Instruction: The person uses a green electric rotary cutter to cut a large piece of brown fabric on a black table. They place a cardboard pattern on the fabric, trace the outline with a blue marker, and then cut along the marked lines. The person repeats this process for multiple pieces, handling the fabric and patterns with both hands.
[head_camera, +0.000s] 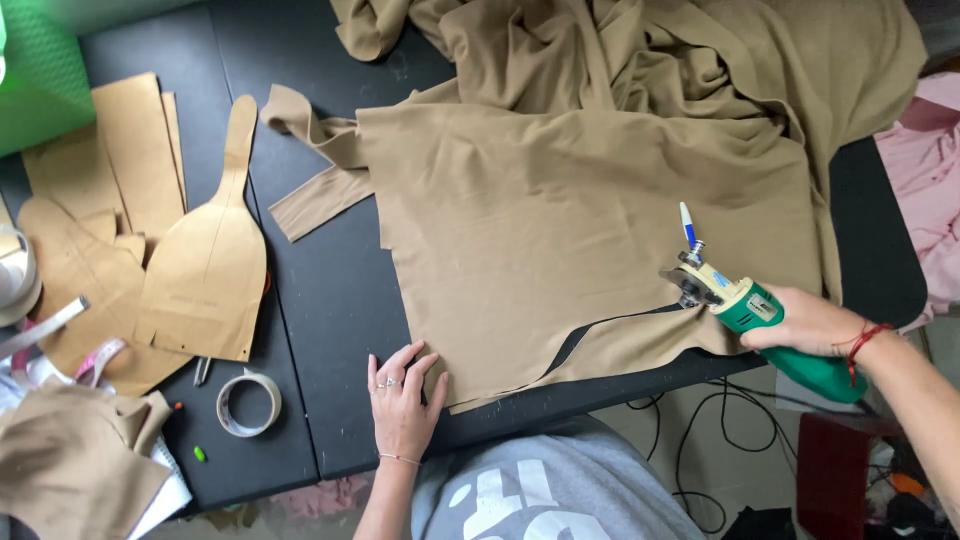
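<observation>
The tan cloth (560, 220) lies spread over the black table (330, 300), flat along the near edge and bunched in folds toward the far right corner. A cut runs in from the near edge toward the right, and the strip below it hangs partly off the table. Your right hand (805, 322) is wrapped tight around the green handle of the electric cutter (745, 305), whose blade end sits at the head of the cut, on the cloth near the right edge. Your left hand (403, 395) rests open and flat, fingers spread, pressing the cloth's near left corner at the table's near edge. Cardboard patterns (200, 260) lie by the left edge, with a tape roll (248, 403) just in front of them.
</observation>
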